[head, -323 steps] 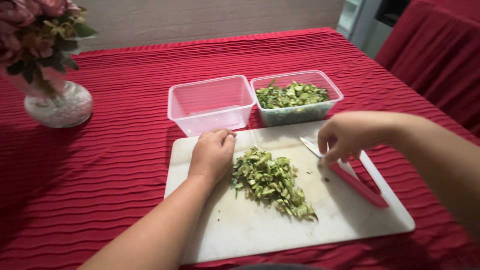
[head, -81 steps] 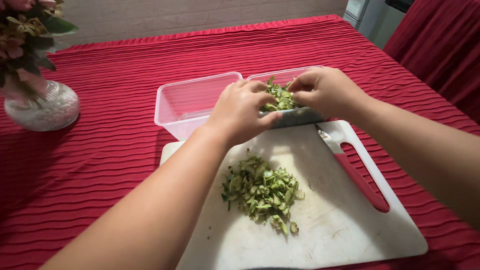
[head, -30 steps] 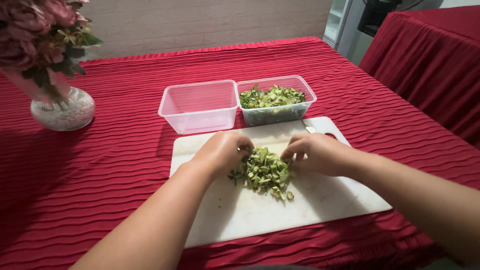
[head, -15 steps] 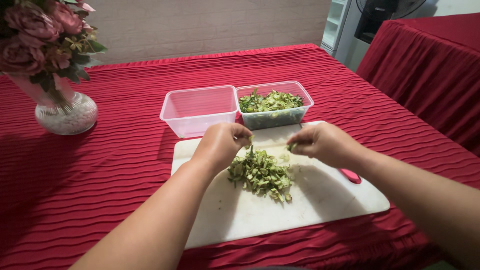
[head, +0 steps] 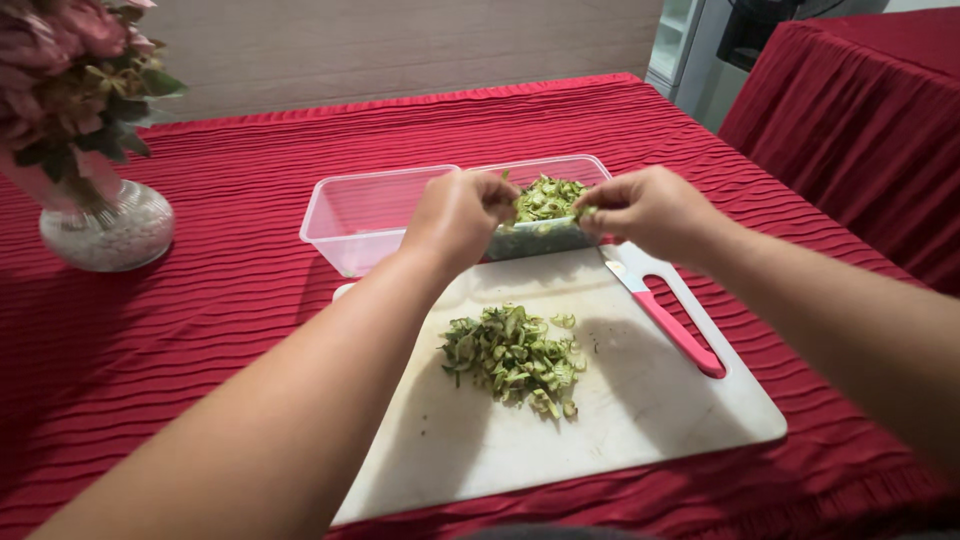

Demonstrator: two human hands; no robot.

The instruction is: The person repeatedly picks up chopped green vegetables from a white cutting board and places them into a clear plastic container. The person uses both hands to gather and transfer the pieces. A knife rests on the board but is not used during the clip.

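Both hands over filled container (head: 548,200): left hand (head: 460,215) & right hand (head: 645,210) fingers pinched on chopped greens (head: 585,212); pile (head: 512,358) on cutting board (head: 640,420) below.

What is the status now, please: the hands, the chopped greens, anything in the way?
Left hand and right hand pinch greens over the filled container. Pile remains on board. Knife lies aside; nothing blocks.

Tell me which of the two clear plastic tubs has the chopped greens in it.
The right-hand tub, the one under both hands, behind the cutting board. It is heaped with chopped green pieces; the left-hand tub beside it shows nothing inside.
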